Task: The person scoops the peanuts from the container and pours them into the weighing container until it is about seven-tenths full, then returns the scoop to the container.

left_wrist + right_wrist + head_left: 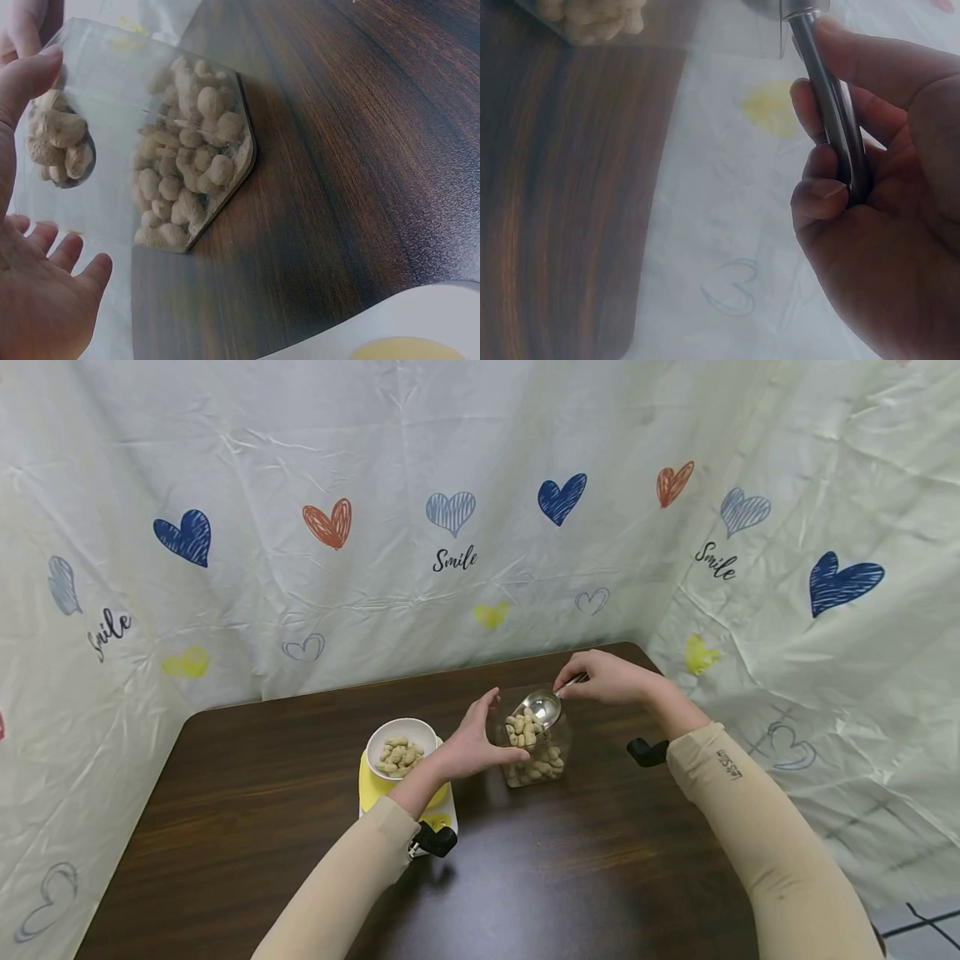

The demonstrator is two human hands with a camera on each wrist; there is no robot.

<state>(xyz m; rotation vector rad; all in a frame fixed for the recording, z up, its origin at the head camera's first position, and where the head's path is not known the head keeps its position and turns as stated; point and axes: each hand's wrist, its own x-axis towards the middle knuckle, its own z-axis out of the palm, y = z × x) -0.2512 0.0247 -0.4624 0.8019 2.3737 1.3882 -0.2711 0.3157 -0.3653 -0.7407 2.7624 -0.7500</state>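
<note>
A clear container [561,752] holding peanuts [542,767] stands on the table. At its left side is my left hand [472,745], thumb and fingers spread about the container; whether they press on it I cannot tell. The left wrist view shows this hand [37,292] with relaxed fingers beside the clear wall [112,202]. My right hand [611,678] grips the handle of a metal scoop [546,710], whose bowl is tilted in the container with peanuts in it. In the right wrist view, curled fingers and thumb of this hand [900,165] wrap the handle [831,105].
Left of the container, a white bowl [402,724] with peanuts sits on a yellow and white scale [448,810], partly behind my left forearm. Beyond the dark wooden table [262,793] hangs a pale curtain [390,610] printed with hearts.
</note>
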